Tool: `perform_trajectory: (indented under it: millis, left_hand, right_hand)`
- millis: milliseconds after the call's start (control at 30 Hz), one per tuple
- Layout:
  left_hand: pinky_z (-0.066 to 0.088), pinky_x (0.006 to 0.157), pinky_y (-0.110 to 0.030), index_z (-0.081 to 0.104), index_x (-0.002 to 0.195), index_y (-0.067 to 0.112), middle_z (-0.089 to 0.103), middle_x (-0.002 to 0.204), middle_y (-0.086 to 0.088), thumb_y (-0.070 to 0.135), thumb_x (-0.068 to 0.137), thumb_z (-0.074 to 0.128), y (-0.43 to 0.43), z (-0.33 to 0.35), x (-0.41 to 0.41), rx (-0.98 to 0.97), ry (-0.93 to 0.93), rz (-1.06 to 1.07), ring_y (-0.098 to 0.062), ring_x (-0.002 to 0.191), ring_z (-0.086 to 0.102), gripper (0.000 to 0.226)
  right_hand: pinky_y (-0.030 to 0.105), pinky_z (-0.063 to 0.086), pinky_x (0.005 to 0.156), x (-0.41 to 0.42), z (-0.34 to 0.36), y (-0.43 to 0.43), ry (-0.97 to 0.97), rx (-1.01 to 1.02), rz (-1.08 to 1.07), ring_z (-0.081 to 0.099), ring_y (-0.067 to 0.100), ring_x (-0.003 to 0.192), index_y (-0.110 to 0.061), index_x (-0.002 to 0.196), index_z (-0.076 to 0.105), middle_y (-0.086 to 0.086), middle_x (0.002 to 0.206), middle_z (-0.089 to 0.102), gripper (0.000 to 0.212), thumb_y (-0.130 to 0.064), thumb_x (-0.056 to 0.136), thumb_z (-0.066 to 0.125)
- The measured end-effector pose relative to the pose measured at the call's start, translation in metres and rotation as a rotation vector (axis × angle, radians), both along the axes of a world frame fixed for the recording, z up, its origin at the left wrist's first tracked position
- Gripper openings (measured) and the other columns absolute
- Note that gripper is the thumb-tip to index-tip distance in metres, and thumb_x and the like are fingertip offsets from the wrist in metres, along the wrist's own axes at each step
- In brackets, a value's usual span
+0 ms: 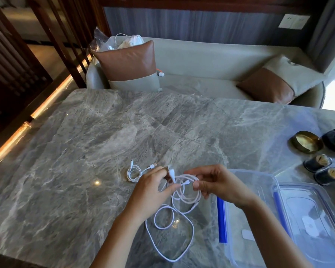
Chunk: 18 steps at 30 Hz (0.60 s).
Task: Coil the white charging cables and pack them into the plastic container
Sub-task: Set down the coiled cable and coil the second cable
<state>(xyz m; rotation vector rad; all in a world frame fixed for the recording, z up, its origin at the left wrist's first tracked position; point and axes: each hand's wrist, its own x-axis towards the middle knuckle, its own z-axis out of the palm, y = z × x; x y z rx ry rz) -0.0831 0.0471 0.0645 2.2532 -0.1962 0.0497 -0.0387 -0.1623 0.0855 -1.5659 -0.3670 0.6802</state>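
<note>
Above the grey marble table [85, 151], both my hands hold one white charging cable [184, 198]. My left hand [153, 192] pinches its plug end near the top. My right hand [215, 184] grips a bunch of small loops. The cable's loose part hangs down and lies in wide loops on the table. A second white cable [133, 173] lies coiled on the table just left of my left hand. The clear plastic container [259, 180] stands open to the right, partly hidden by my right forearm.
The container's clear lid [313, 219] with blue clips lies at the right edge. A brass dish [307, 142] and small dark jars [317, 163] stand at the far right. Behind the table is a sofa with cushions [128, 62] and a bag holding more white cables [132, 40].
</note>
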Motion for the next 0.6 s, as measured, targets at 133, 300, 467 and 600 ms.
perform_trajectory:
  millis: [133,300,467,600]
  left_hand:
    - [0.042,0.056,-0.02,0.065,0.069,0.026,0.061,0.065,0.013,0.032,0.08,0.067,-0.008,-0.006,-0.007,-0.179,0.105,0.08,-0.001,0.058,0.052,0.013]
    - [0.037,0.054,-0.022,0.063,0.063,0.01,0.047,0.052,0.008,0.041,0.08,0.062,-0.014,-0.006,-0.01,-0.447,0.263,0.104,-0.005,0.051,0.043,0.035]
    - [0.04,0.043,-0.016,0.074,0.08,0.015,0.053,0.047,0.007,0.041,0.075,0.058,-0.021,-0.004,-0.012,-0.828,0.476,0.164,-0.008,0.04,0.045,0.031]
    - [0.033,0.041,-0.015,0.065,0.063,0.018,0.06,0.058,0.007,0.042,0.072,0.059,-0.03,-0.003,-0.011,-1.02,0.546,0.34,-0.006,0.05,0.045,0.026]
  right_hand:
    - [0.019,0.049,0.049,-0.002,-0.003,0.0,0.004,0.083,-0.128,0.055,0.008,0.05,-0.005,0.112,0.066,0.005,0.066,0.063,0.039,-0.01,0.073,0.067]
    - [0.018,0.048,0.052,-0.005,-0.011,0.0,0.045,0.139,-0.165,0.053,0.008,0.054,-0.005,0.115,0.065,0.015,0.077,0.062,0.038,-0.011,0.078,0.063]
    - [0.017,0.048,0.055,-0.009,-0.02,0.007,0.098,0.171,-0.176,0.053,0.005,0.057,-0.018,0.112,0.069,0.011,0.079,0.062,0.032,-0.019,0.081,0.063]
    - [0.019,0.052,0.058,-0.017,-0.026,0.021,0.16,0.219,-0.292,0.059,0.006,0.057,-0.02,0.109,0.069,-0.001,0.072,0.07,0.032,-0.021,0.077,0.066]
